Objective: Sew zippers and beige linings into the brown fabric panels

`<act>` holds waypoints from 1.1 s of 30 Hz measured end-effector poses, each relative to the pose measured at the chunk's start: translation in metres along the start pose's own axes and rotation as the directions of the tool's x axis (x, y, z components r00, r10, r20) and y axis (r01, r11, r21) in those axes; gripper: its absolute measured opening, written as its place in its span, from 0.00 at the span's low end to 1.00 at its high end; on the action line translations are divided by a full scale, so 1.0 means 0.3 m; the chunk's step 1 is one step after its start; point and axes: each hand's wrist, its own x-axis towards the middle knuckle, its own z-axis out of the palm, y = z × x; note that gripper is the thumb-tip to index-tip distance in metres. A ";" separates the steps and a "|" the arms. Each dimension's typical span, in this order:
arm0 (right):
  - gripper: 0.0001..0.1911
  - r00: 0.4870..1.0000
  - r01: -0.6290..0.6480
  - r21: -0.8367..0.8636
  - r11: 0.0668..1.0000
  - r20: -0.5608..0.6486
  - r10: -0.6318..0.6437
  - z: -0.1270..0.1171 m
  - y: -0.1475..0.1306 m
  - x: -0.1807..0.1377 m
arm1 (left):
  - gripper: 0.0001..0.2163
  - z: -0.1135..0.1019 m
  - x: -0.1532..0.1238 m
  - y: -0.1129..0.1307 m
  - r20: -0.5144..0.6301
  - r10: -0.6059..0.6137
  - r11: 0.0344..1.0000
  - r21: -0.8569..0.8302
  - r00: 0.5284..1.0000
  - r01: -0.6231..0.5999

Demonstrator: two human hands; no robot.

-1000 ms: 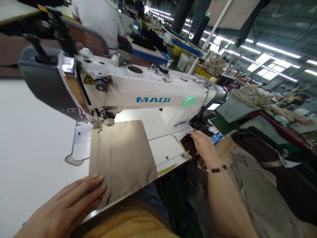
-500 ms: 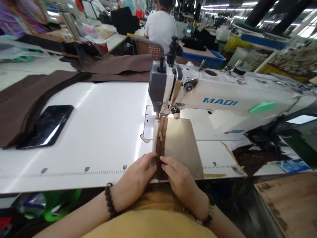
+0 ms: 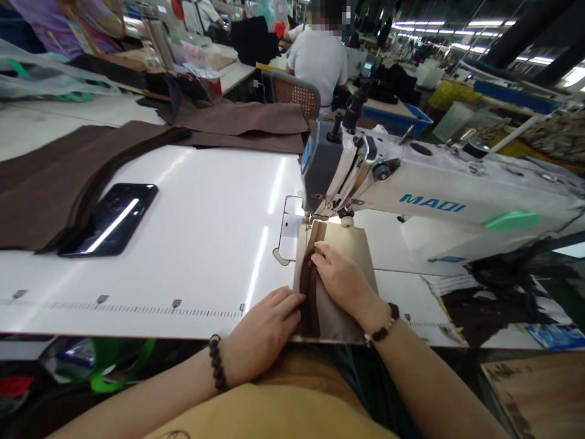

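A beige fabric panel [image 3: 336, 317] lies under the needle area of a white sewing machine [image 3: 411, 189]. Along its left side runs a dark brown zipper [image 3: 309, 305], bowed slightly, with a lighter brown strip above it. My right hand [image 3: 342, 280] reaches over the panel, its fingertips closed at the small metal zipper pull, which they mostly cover. Lower down, my left hand [image 3: 267, 326] has its fingers together on the zipper's left edge, near the table's front. The presser foot [image 3: 309, 224] stands at the panel's top edge.
A black phone [image 3: 112, 219] lies beside stacked brown fabric [image 3: 55, 183] on the left. More brown cloth [image 3: 247, 125] lies behind. A ruler scale [image 3: 137, 306] marks the table's front. Scraps sit at the right, and a person in white [image 3: 317, 64] sits ahead.
My right hand has moved up the zipper from its lower part to the metal pull. My left hand stays low on its left edge. The zipper now bows, and the view has shifted.
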 end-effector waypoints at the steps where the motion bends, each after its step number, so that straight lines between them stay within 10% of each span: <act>1: 0.12 1.000 -0.011 0.026 1.000 -0.021 0.012 0.008 0.001 0.002 | 0.05 0.000 0.000 -0.001 0.001 -0.001 1.000 -0.011 1.000 0.001; 11: 0.12 0.989 -0.072 0.447 0.891 -0.084 0.121 0.026 0.011 -0.010 | 0.06 0.018 0.000 -0.004 -0.071 -0.039 0.999 0.018 0.997 0.041; 33: 0.24 0.987 -0.110 0.149 0.983 0.129 0.091 0.018 -0.053 -0.046 | 0.08 -0.034 -0.021 0.008 -0.006 0.118 0.985 -0.124 0.993 -0.118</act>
